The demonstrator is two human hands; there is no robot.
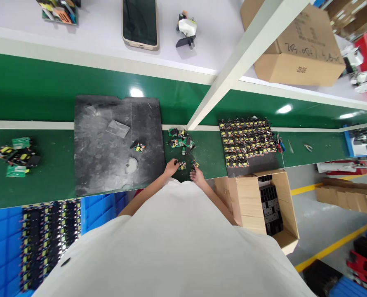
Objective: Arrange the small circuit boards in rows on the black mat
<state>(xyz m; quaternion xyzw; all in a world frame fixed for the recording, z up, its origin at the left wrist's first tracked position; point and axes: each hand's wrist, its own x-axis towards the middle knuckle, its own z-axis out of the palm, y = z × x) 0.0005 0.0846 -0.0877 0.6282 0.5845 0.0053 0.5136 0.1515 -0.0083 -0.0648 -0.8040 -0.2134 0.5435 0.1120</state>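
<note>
On the green bench, my left hand (171, 168) has its fingers closed on the dark end of a small circuit board (182, 165). Just to the right, my right hand (197, 175) holds another small board (195, 165) at its fingertips. Several green boards (183, 142) lie in a loose cluster beyond both hands. A single board (138, 146) rests on the black mat (93, 165) to the left, near a round pale disc (131, 165) and a flat clear piece (118, 128).
Rows of boards (248, 140) fill a dark sheet at the right. An open carton (248, 198) with black parts stands below the bench edge. A slanting white post (214, 99) rises beyond my hands. A phone (139, 22) lies on the shelf; more boards (18, 156) lie far left.
</note>
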